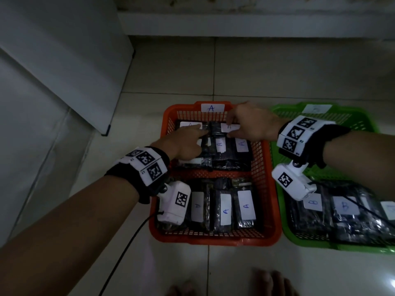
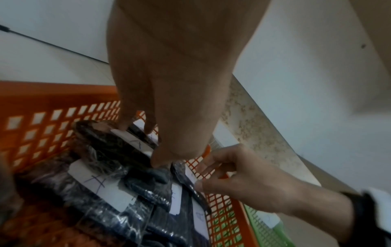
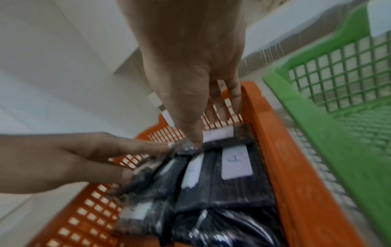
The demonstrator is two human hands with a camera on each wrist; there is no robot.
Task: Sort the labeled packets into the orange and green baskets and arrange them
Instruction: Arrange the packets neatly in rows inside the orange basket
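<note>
The orange basket [image 1: 267, 189], tagged A, holds several dark wrapped packets with white A labels [image 1: 225, 210]. Both hands are in its far half. My left hand [image 1: 201, 137] spans the far-left packet [image 2: 114, 147], fingers at its far end and thumb at its near edge. This packet lies tilted on the others. My right hand [image 1: 228, 129] pinches the far-right packet [image 3: 226, 133] against the back wall, thumb on its near corner. To the right, the green basket [image 1: 299, 242], tagged B, holds B-labeled packets [image 1: 346, 206] in its near half.
Both baskets sit side by side on a pale tiled floor [image 1: 277, 71]. A white panel [image 1: 64, 71] leans at the left and a low ledge [image 1: 256, 24] runs along the back. My toes [image 1: 267, 283] and a black cable [image 1: 128, 242] are near the bottom edge.
</note>
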